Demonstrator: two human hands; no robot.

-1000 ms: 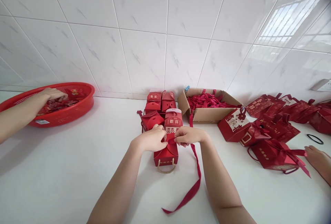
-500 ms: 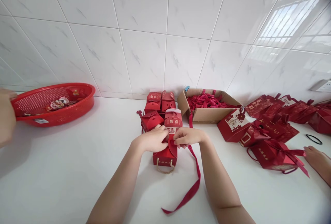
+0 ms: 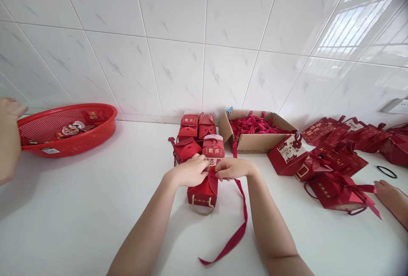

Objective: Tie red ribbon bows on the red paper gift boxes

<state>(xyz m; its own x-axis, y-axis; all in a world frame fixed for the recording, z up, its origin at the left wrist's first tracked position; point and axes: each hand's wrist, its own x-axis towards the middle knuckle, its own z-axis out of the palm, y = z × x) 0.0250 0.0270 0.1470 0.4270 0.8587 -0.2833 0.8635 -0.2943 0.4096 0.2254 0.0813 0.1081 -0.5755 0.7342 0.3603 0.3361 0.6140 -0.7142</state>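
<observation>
A small red gift box (image 3: 203, 194) with a twine handle stands on the white table. My left hand (image 3: 191, 170) grips its top from the left, fingers curled against the flaps. From the right, my right hand (image 3: 235, 169) pinches the edge of a top flap, close to the left fingertips. The exact hold of both hands is partly hidden by the fingers. A dark red ribbon (image 3: 242, 220) trails from under my right hand toward the table's front. Right behind the box, another red gift box (image 3: 213, 150) stands upright with white characters on its front.
Several red boxes (image 3: 187, 148) cluster behind my hands. A cardboard carton (image 3: 264, 143) of ribbons sits by the tiled wall. Finished-looking red bags and boxes (image 3: 334, 191) crowd the right. Other people's hands appear at the right edge and beside a red basket (image 3: 79, 142) at left.
My hands stay at the box top with only a slight shift of the fingers. At far left, the other person's hand has moved slightly and the basket's near end has shifted.
</observation>
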